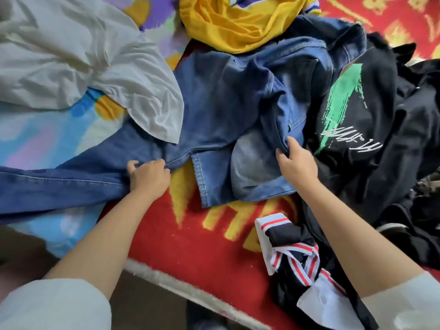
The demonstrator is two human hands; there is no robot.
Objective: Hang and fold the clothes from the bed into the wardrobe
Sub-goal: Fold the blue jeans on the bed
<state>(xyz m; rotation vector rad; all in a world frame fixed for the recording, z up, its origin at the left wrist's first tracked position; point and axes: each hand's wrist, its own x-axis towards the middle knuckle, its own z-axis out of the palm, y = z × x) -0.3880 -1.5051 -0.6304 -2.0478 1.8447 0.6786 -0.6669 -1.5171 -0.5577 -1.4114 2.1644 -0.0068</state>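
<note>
A pair of blue jeans [221, 103] lies crumpled across the middle of the bed, one leg stretching off to the left. My left hand [148, 176] grips the denim at a seam near the hem. My right hand [296, 163] pinches a fold of the jeans at their right side. A white garment [78, 60] covers the upper left, its corner lying over the jeans. A yellow garment [238, 22] sits at the top. A black shirt with a green print [357, 108] is heaped on the right. The wardrobe is out of view.
A dark garment with red-and-white striped trim [300, 256] lies at the bed's near edge. A red blanket with yellow patterns [190, 239] covers the bed here, a pale blue colourful sheet [47, 139] to the left. The bed edge [166, 275] runs diagonally below.
</note>
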